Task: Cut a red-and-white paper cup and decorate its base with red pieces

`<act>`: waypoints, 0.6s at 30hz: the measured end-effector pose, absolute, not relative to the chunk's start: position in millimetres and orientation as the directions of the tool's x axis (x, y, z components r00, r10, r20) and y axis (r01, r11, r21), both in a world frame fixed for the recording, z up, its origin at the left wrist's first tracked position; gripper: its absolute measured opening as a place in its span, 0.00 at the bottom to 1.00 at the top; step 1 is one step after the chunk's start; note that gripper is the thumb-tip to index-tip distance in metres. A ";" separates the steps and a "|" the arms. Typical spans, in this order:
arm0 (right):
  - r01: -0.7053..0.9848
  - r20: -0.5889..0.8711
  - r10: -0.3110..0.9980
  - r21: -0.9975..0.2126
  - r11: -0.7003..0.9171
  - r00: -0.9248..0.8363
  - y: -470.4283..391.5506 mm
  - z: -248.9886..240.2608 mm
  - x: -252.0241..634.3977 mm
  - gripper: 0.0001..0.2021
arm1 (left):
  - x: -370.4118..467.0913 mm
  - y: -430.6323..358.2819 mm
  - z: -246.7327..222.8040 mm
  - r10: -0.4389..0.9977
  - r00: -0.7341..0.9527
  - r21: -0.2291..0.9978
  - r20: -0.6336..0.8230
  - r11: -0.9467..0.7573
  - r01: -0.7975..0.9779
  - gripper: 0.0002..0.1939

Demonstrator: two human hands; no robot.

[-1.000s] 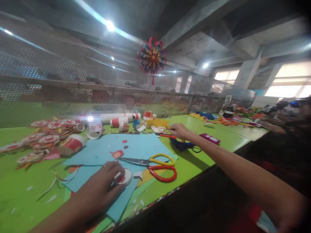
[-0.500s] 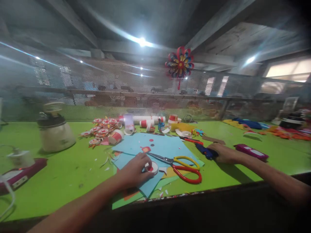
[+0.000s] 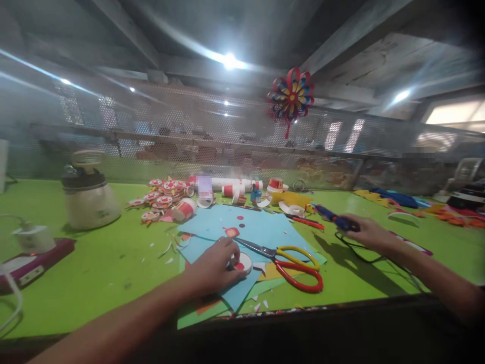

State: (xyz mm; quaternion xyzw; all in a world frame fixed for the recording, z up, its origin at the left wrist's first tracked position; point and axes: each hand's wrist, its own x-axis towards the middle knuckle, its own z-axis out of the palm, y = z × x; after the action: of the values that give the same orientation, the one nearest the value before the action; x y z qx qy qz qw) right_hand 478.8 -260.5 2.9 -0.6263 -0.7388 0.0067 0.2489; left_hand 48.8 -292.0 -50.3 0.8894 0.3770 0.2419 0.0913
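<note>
My left hand (image 3: 217, 265) rests over light blue paper sheets (image 3: 212, 219), its fingers closed on a small white paper ring (image 3: 247, 263) with red inside. Just right of it lie scissors (image 3: 299, 267) with one yellow and one red handle, blades pointing at a small red paper piece (image 3: 232, 232). My right hand (image 3: 364, 232) is raised above the green table, wrapped round a dark blue glue gun (image 3: 337, 220). A black cord (image 3: 356, 253) hangs from it, and its nozzle points left.
White and red paper cylinders (image 3: 184, 209) and a heap of paper flowers (image 3: 166, 192) lie at the back. A large kettle-like container (image 3: 91, 199) and a power strip (image 3: 41, 265) stand left. A purple box (image 3: 411, 242) lies beyond my right forearm.
My right hand has lifted the glue gun off the table, and its cord now shows. My left hand keeps its place on the paper ring. The view has shifted slightly.
</note>
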 end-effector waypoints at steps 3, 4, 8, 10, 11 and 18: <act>0.796 0.312 0.935 -0.516 0.317 -0.170 -254.5 17.2 447.4 0.20 | 50.5 -291.1 -50.0 0.729 0.584 0.358 0.356 -0.684 0.636 0.12; 0.742 0.296 0.930 -0.568 0.356 -0.220 -252.2 20.5 431.9 0.22 | 50.7 -290.9 -49.8 0.733 0.583 0.362 0.351 -0.681 0.637 0.12; 0.571 0.188 0.878 -0.696 0.435 -0.440 -246.6 27.0 369.1 0.24 | 50.1 -291.5 -47.6 0.753 0.567 0.387 0.335 -0.658 0.646 0.11; 0.538 0.129 0.846 -0.720 0.439 -0.518 -245.7 28.2 349.1 0.20 | 49.5 -292.3 -45.5 0.760 0.565 0.398 0.321 -0.650 0.648 0.11; 0.526 0.114 0.831 -0.725 0.444 -0.545 -245.3 28.4 343.4 0.19 | 49.2 -292.6 -44.2 0.765 0.565 0.405 0.310 -0.644 0.650 0.11; 0.481 0.128 0.819 -0.754 0.447 -0.559 -240.2 16.8 348.2 0.16 | 47.4 -291.2 -35.3 0.764 0.597 0.479 0.245 -0.631 0.610 0.13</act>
State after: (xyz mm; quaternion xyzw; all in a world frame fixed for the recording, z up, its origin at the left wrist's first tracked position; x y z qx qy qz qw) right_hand 348.2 -240.2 16.8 -0.3994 -0.8140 0.3421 0.2467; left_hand 47.4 -291.2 -35.3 0.8762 0.3919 0.2186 0.1758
